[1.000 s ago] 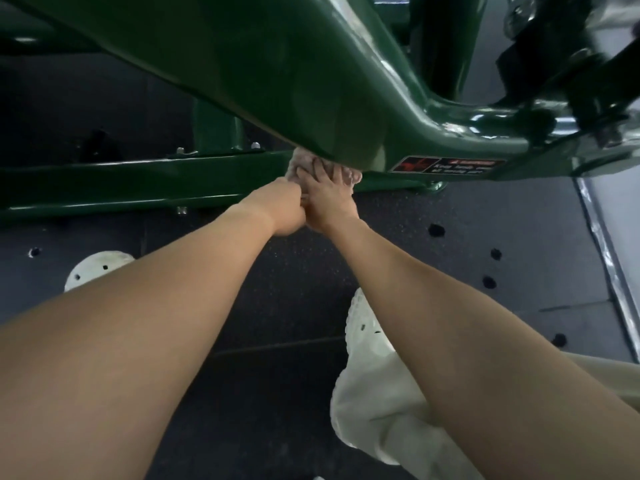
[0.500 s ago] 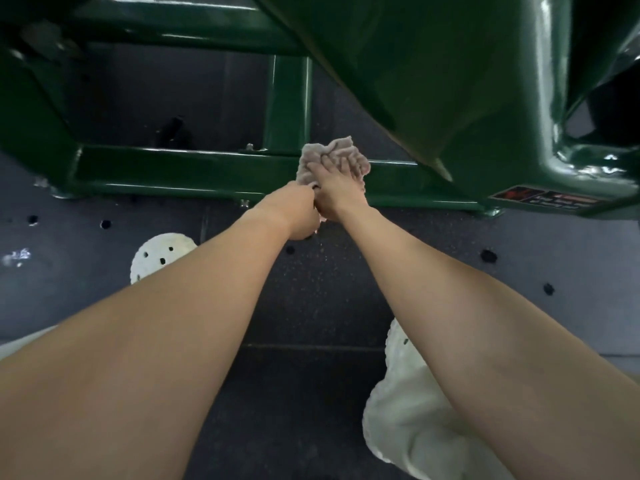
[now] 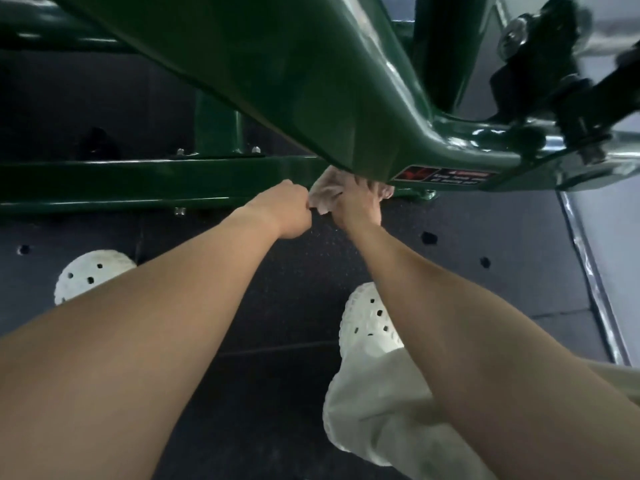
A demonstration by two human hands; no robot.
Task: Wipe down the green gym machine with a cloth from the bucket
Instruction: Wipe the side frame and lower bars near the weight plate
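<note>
below the green machine [image 3: 311, 81] — cloth [image 3: 325, 195] under right hand [image 3: 358, 206], pinched by left hand [image 3: 294, 211]

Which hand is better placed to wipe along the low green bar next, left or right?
Right, probably. The right hand lies flat over the cloth against the low green bar; the left hand only pinches the cloth's near edge.
</note>
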